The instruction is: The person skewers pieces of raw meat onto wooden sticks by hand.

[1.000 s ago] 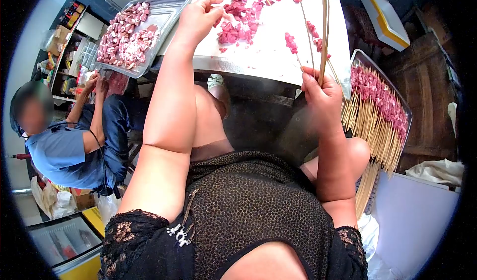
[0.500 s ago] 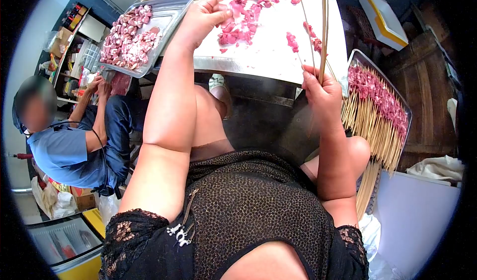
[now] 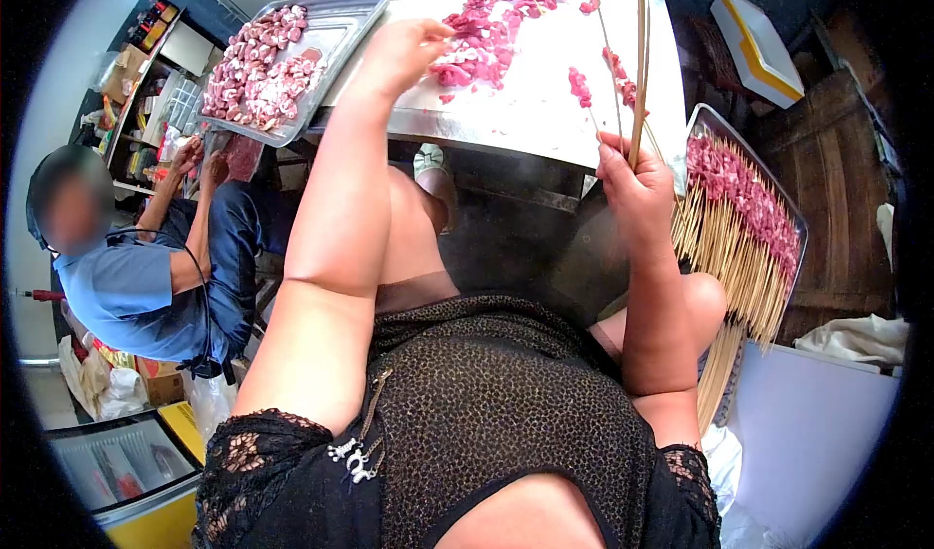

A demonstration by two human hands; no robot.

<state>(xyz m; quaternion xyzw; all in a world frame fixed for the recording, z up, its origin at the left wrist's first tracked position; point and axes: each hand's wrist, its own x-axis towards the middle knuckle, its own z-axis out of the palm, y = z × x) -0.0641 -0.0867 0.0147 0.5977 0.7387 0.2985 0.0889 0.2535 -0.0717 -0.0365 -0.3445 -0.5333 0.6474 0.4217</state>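
Note:
My left hand (image 3: 401, 57) reaches over the near left edge of a spread of raw red meat pieces (image 3: 491, 48). Its fingers are loosely curled, with index finger and thumb somewhat apart, and nothing visible is held between them. Closed around several bamboo skewers (image 3: 639, 67) is my right hand (image 3: 637, 184), at the table's right front edge. The skewers point up and away over the white table (image 3: 545, 116). Small chunks of meat (image 3: 581, 88) are threaded on some of them; one thin skewer (image 3: 607, 48) carries a piece near its far tip.
A metal tray (image 3: 355, 38) of pale, fatty meat chunks stands at the table's left. To the right, another tray (image 3: 800, 220) holds many meat-threaded skewers. A person (image 3: 136, 276) in a blue shirt sits at left, hands raised. A white and yellow box (image 3: 754, 48) lies back right.
My left hand has moved slightly down, and its fingers have come closer together beside the meat. The right hand keeps its grip on the skewers. The seated person's hands have moved apart.

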